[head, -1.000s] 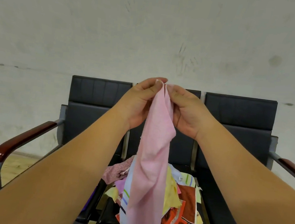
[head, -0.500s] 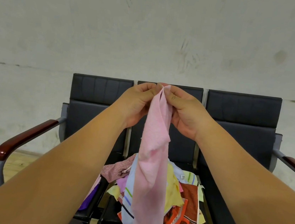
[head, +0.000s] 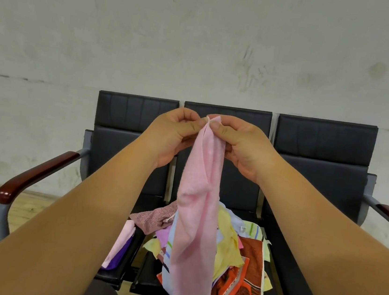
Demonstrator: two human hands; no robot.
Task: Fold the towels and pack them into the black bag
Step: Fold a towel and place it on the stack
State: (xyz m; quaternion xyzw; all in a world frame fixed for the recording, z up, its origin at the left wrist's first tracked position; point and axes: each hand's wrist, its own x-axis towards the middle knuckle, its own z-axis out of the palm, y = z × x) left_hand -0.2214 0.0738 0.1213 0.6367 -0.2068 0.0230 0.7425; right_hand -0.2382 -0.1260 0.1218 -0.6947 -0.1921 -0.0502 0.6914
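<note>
2 bare forearms reach fwd from the bottom L and bottom R corners of the view and converge toward the centre. L hand point(head: 174, 136) and R hand point(head: 243, 148) meet up in front, held level w/ each other, thumb tips side by side and almost touching. Each hand pinches the top edge of a pink towel point(head: 196, 221) btwn thumb and index finger, thumbs facing the camera. The other fingers of both hands curl in toward the palms. Both wrists angle slightly inward, palms turned toward each other.
</note>
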